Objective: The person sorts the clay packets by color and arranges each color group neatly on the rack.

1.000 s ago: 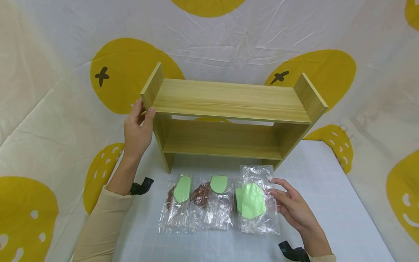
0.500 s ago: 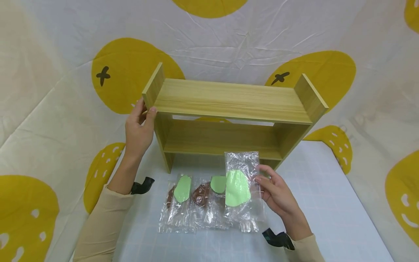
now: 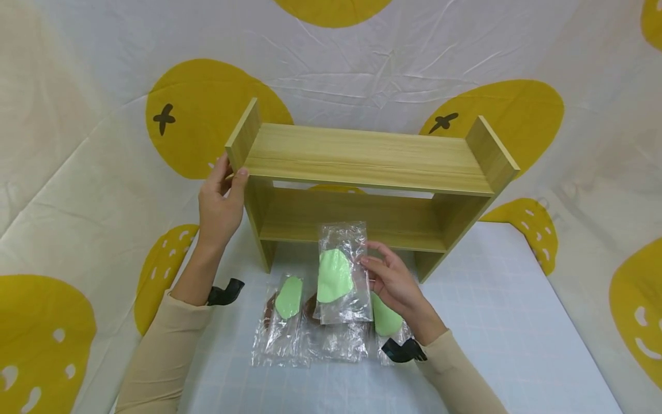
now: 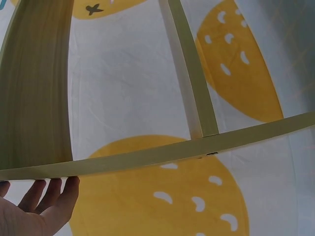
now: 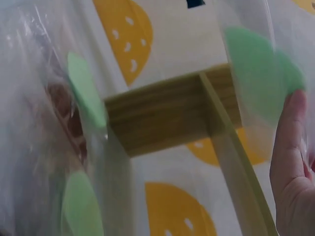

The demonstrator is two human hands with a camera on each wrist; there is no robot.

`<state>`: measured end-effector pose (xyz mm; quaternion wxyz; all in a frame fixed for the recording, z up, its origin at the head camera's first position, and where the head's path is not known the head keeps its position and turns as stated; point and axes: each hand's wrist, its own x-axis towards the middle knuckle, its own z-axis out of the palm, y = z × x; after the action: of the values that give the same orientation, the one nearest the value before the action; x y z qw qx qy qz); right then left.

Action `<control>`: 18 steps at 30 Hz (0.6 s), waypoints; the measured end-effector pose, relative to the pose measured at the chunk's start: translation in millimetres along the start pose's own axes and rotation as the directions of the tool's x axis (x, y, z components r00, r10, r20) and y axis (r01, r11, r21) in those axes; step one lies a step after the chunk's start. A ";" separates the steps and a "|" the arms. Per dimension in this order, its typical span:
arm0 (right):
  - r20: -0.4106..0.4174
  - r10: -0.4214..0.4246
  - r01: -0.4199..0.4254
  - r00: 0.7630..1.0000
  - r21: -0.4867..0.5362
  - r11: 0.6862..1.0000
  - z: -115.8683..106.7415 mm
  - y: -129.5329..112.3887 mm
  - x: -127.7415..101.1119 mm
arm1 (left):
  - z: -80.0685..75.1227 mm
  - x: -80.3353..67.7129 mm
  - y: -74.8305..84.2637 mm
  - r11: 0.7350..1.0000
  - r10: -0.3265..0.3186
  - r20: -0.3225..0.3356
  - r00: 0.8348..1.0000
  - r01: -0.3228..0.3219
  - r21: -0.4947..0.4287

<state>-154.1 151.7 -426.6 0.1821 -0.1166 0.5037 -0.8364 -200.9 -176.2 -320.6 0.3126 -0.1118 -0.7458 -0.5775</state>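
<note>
My left hand (image 3: pixel 219 210) grips the left side panel of a two-tier wooden shelf (image 3: pixel 367 158), thumb at its front edge; in the left wrist view, fingertips (image 4: pixel 73 183) touch the panel. My right hand (image 3: pixel 395 282) pinches the right edge of a clear plastic bag (image 3: pixel 343 234) with a flat light-green piece (image 3: pixel 333 276) inside. This bag hangs upright before the lower board. Behind and below it lie other clear bags with green pieces (image 3: pixel 288 298) and brown patterned pieces (image 3: pixel 269 310); the middle ones are partly covered.
The shelf stands on a table with a pale checked cloth (image 3: pixel 522 322). White cloth (image 3: pixel 357 69) printed with yellow shapes hangs behind and at both sides. Black bands (image 3: pixel 225 292) sit on both wrists.
My right hand has lifted the bag off the right-hand pile and carried it left and up, uncovering another green piece there. The left hand stays on the shelf.
</note>
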 end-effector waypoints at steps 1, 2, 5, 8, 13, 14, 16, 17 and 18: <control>-0.010 0.009 -0.009 1.000 0.003 1.000 4.2 1.9 4.2 | -0.1 0.0 0.2 1.000 0.000 -0.001 1.000 0.000 0.000; -0.019 0.018 -0.018 1.000 0.007 1.000 8.3 3.7 8.3 | -0.2 0.0 0.2 1.000 -0.002 -0.001 1.000 0.002 0.000; -0.054 0.049 -0.047 0.997 0.034 0.998 20.2 9.3 18.9 | -0.4 0.0 -0.4 1.000 -0.011 0.002 1.000 0.011 -0.002; -0.095 0.089 -0.080 0.992 0.088 0.993 31.8 13.9 26.5 | -0.5 0.3 -1.9 1.000 -0.016 0.005 1.000 0.016 -0.003; -0.142 0.141 -0.114 0.980 0.183 0.976 47.9 22.6 33.5 | 0.0 0.2 -2.2 1.000 -0.024 0.009 1.000 0.024 -0.006; -0.148 0.150 -0.119 0.977 0.200 0.973 50.4 24.6 34.4 | 0.1 0.1 -2.0 1.000 -0.025 0.010 1.000 0.025 -0.008; -0.163 0.174 -0.134 0.971 0.232 0.963 54.1 28.9 35.8 | 0.1 0.2 -1.8 1.000 -0.025 0.009 1.000 0.025 -0.011; -0.168 0.187 -0.142 0.968 0.246 0.959 55.6 30.4 36.2 | -0.1 0.3 -2.1 1.000 -0.023 0.007 1.000 0.024 -0.011; -0.172 0.198 -0.149 0.965 0.261 0.954 56.8 32.0 36.5 | -0.3 0.2 -2.4 1.000 -0.021 0.006 1.000 0.021 -0.010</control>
<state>-159.7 77.2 -428.1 0.2177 0.0348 0.4199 -0.8804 -202.3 -177.3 -322.3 0.3037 -0.1071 -0.7450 -0.5841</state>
